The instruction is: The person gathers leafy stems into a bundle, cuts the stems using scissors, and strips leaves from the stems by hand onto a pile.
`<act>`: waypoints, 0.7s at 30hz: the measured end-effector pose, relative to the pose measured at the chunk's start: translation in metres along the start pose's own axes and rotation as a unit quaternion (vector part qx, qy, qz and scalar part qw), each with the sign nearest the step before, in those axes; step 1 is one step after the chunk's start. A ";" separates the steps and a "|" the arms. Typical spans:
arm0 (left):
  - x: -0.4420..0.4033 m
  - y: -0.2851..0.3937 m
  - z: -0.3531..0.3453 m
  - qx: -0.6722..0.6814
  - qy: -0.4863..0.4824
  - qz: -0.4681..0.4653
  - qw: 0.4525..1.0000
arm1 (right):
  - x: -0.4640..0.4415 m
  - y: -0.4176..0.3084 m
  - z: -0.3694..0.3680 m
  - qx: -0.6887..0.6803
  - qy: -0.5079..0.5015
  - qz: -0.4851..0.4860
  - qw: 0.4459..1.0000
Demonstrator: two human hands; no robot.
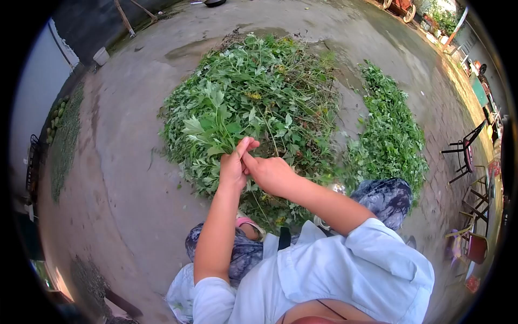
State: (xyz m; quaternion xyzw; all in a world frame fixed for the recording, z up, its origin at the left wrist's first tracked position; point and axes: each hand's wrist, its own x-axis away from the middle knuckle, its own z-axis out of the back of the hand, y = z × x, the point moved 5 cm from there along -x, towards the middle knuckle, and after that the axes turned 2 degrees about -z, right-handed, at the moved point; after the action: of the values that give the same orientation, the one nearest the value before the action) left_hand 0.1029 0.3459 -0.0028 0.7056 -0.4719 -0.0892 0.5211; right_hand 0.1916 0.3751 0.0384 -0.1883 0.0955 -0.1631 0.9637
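In front of me my left hand point(232, 171) is closed on the lower end of a green leafy sprig point(216, 120), whose lobed leaves fan out up and to the left. My right hand point(270, 174) meets it from the right, its fingers bent and pressed against the left hand where the stem passes. What the right fingers pinch is hidden. Under and beyond both hands lies a large heap of cut leafy plants point(291, 108), with brownish, stalky stems on its right side.
A second, longer pile of green leaves point(388, 129) lies to the right, by my knee. A white bucket point(101, 56) stands far left. Folding chairs point(465, 148) line the right side. Green melon-like fruits point(55, 119) lie along the left wall. The floor is concrete point(135, 129).
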 end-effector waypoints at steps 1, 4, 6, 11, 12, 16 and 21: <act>-0.001 -0.003 0.001 -0.002 -0.003 0.004 1.000 | 0.001 -0.002 -0.004 0.017 -0.007 -0.002 1.000; -0.004 -0.003 0.009 -0.029 0.042 -0.009 0.999 | 0.001 0.005 0.002 -0.104 -0.012 0.009 0.994; -0.003 0.014 0.023 -0.069 0.045 -0.030 0.996 | -0.003 0.022 0.007 -0.271 0.027 0.041 0.961; -0.012 0.049 0.055 0.010 0.100 -0.102 0.990 | -0.033 0.137 -0.017 -0.194 0.143 -0.204 0.949; -0.013 0.052 0.058 0.029 0.089 -0.082 0.992 | -0.042 0.145 -0.020 -0.145 0.165 -0.205 0.954; -0.014 0.055 0.052 0.073 0.059 -0.024 0.995 | -0.078 0.153 -0.028 -0.061 0.180 -0.251 0.949; -0.016 0.053 0.039 0.100 0.040 0.016 0.994 | -0.101 0.168 -0.026 -0.104 0.049 -0.317 0.942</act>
State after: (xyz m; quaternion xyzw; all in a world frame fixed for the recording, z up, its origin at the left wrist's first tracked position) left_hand 0.0394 0.3322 0.0178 0.7499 -0.4684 -0.0052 0.4672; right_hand 0.1378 0.5487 -0.0390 -0.3000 0.0943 -0.4579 0.8315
